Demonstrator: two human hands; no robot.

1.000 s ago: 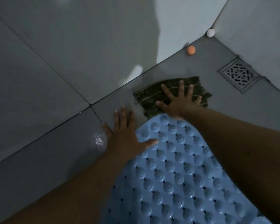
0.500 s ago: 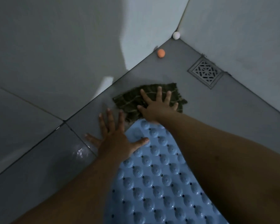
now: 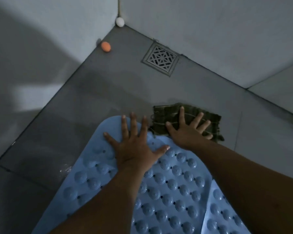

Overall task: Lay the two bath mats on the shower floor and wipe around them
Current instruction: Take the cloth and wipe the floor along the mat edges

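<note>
A light blue bath mat (image 3: pixel 167 191) with raised bumps and small holes lies on the grey shower floor (image 3: pixel 108 92), its rounded end pointing at the corner. A second blue mat (image 3: pixel 223 210) peeks out beside it at the lower right, its edge tucked under the first mat. My left hand (image 3: pixel 134 146) presses flat on the first mat's far end, fingers spread. My right hand (image 3: pixel 188 130) lies flat with splayed fingers on a dark green cloth (image 3: pixel 169 114), which rests on the floor just past the mat's right corner.
A square metal drain grate (image 3: pixel 160 60) sits in the floor by the far wall. An orange ball (image 3: pixel 105 46) and a white ball (image 3: pixel 120 21) lie in the corner. Tiled walls close in on left and right. A wet patch (image 3: pixel 64 169) glints left of the mat.
My right hand has slid the cloth from the left wall side across to the right of the mat's end. My left hand has moved off the floor onto the mat.
</note>
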